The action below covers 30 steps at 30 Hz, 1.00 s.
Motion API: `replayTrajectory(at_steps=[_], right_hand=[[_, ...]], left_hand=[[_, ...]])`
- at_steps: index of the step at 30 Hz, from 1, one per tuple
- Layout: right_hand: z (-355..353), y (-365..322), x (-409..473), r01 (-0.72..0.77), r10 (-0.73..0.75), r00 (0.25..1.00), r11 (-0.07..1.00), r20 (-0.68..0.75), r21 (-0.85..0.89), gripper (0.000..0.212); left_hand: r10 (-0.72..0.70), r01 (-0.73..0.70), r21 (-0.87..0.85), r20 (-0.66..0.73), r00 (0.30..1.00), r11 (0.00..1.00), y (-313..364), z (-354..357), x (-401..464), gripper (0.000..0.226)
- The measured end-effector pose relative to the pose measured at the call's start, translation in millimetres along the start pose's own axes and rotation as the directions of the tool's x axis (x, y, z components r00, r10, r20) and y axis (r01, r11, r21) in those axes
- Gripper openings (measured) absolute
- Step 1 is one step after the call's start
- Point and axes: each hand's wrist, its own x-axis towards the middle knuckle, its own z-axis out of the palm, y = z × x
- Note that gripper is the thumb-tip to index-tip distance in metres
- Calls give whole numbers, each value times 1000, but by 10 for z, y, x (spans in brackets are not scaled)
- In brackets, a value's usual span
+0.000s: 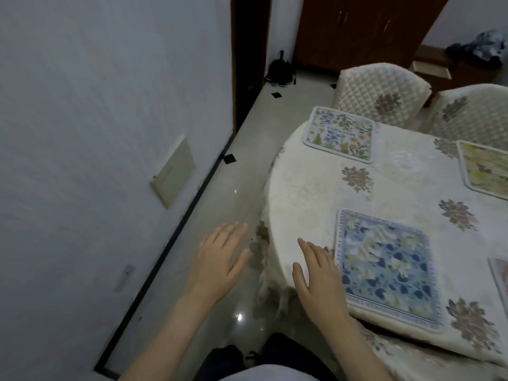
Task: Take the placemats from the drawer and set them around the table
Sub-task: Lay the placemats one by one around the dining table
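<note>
both hands are empty, fingers spread flat and wide. the left hand [220, 259] hovers over the floor, clear of the desk [302, 188]. the right hand [319, 279] is over the desk's near edge, just beside the left border of the blue placemat [384, 268], and whether it touches the mat cannot be told. that mat lies to the right of both hands, so the right hand is the nearer one; its long side runs away from the person, tilted a little toward the right. 3 more placemats show: a floral placemat [341, 134] at the far edge by a quilted chair [382, 89], a yellow placemat [486, 169] at the right, and a corner of a 4th placemat [501, 279] cut by the frame. judging from this, the setting looks nearly done; any straightening of the blue mat would fall to the right hand.
</note>
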Motion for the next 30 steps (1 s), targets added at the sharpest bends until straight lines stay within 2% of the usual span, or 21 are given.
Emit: replayTrajectory(at_steps=[4,12,18,25,30], right_hand=[[143,-293,288,70,-69,998,995,12,-72,55],[503,-560,942,99,-98,995,995,36,-29,48],[756,-706,1832,16,-15,1000,999,-19,35,49],[555,-809,2870,-79,75,987,997,-143,-18,47],[492,-811,3307,-193,183,961,981,-209,-24,53]], left_hand=[[-57,57,-13,-8,998,998,-339,-87,36,56],[-73,73,5,40,996,997,-836,-238,395,57],[13,-16,30,73,997,999,-1343,-373,1453,58],[252,-253,17,52,966,967,-1524,-626,2937,50],[309,-308,-28,55,949,951,-1570,-559,3612,49]])
